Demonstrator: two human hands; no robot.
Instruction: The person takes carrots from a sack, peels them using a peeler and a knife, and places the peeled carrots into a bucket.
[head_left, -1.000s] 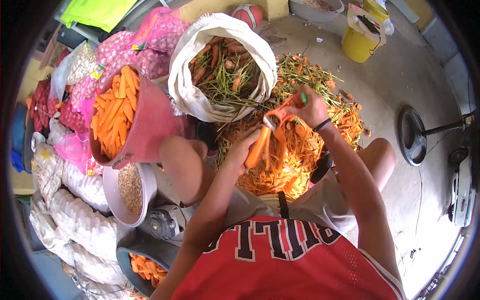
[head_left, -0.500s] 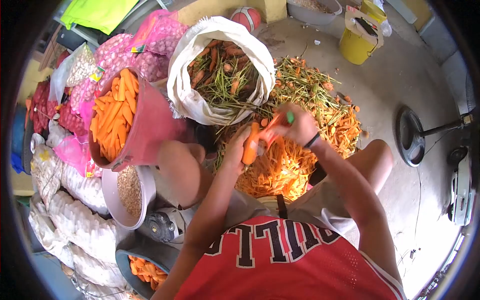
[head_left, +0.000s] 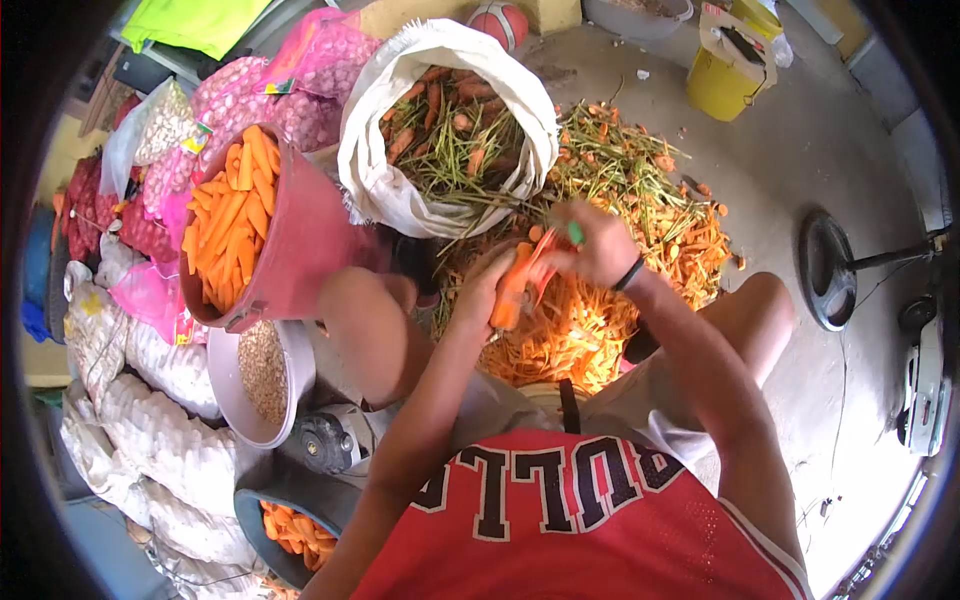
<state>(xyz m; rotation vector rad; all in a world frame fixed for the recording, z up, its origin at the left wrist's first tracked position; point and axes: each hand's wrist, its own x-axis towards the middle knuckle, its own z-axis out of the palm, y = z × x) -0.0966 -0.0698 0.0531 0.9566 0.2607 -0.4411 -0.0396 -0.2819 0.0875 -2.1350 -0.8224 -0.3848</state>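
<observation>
My left hand [head_left: 482,290] is closed around a carrot [head_left: 508,300], held upright over a heap of orange peelings [head_left: 570,345]. In my right hand [head_left: 600,245] is a peeler [head_left: 548,262] with an orange frame; a bit of green [head_left: 575,233] shows by my fingers. The peeler lies against the carrot's right side, and its blade is blurred. Behind the hands stands an open white sack [head_left: 365,150] with unpeeled carrots and green stems.
A red bucket [head_left: 320,235] of peeled carrots stands at the left, above a basin [head_left: 228,395] of small pale pieces. A dark tub [head_left: 250,505] holds more carrots. Further right are a yellow bucket [head_left: 718,88] and a round black base [head_left: 828,270].
My right hand has shifted left, bringing the peeler from the carrot's top end down along its side. The left hand still holds the carrot in nearly the same place.
</observation>
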